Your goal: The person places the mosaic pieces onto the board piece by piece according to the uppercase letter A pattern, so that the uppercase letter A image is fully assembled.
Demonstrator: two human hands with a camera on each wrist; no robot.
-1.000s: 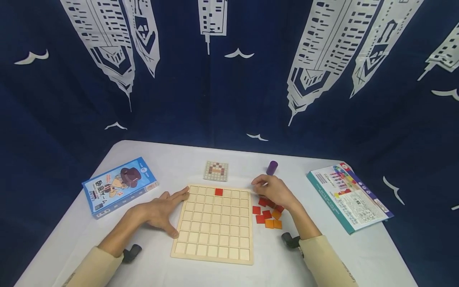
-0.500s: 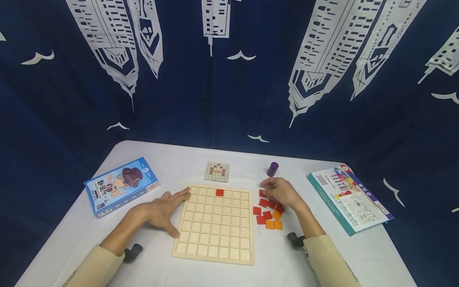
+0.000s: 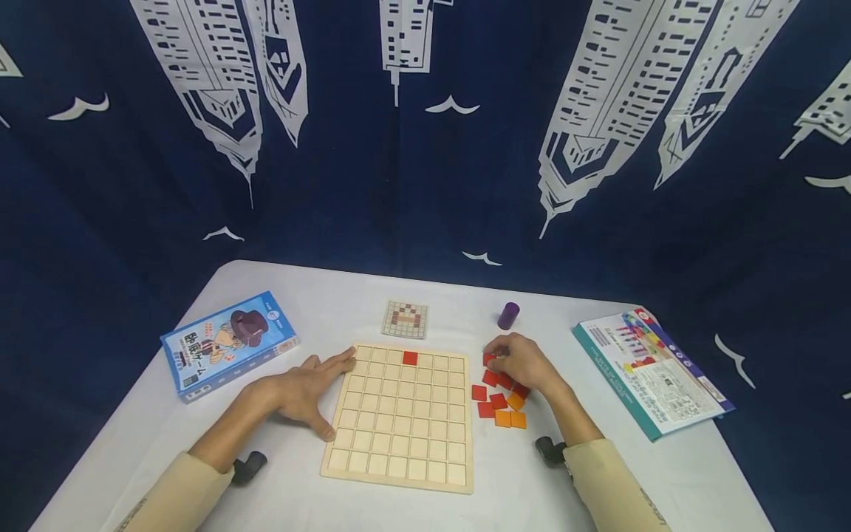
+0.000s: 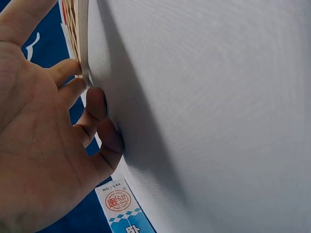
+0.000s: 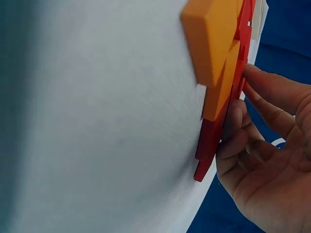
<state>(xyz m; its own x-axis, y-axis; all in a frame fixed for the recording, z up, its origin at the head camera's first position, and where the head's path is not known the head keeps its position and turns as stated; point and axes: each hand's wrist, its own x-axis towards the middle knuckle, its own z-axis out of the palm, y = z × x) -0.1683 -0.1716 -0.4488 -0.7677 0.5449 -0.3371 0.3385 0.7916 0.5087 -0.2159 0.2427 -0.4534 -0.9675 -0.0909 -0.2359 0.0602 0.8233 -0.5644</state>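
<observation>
A pale wooden grid board [image 3: 399, 480] lies flat on the table, with one red tile [image 3: 410, 358] in its top row. My left hand [image 3: 302, 395] rests along the board's left side, thumb and fingers spread against its edge. Right of the board lies a loose cluster of red tiles [image 3: 479, 392] and orange tiles [image 3: 502, 419]. At the far end of that cluster my right hand [image 3: 525, 363] pinches a red tile [image 3: 489, 360] between thumb and fingers. In the right wrist view the thumb tip meets a red tile, though the inner side of the grip is partly hidden.
A small pattern card [image 3: 405, 320] lies beyond the board. Farther right is a purple cylinder [image 3: 508, 316]. A blue game box [image 3: 229, 343] lies at the left, and a larger flat box [image 3: 651, 373] at the right. A dark blue curtain [image 3: 399, 185] hangs behind the table.
My right hand has drawn back from the board's top right corner to the far red tile, its fingers coming down onto it. The left hand stays on the board's edge.
</observation>
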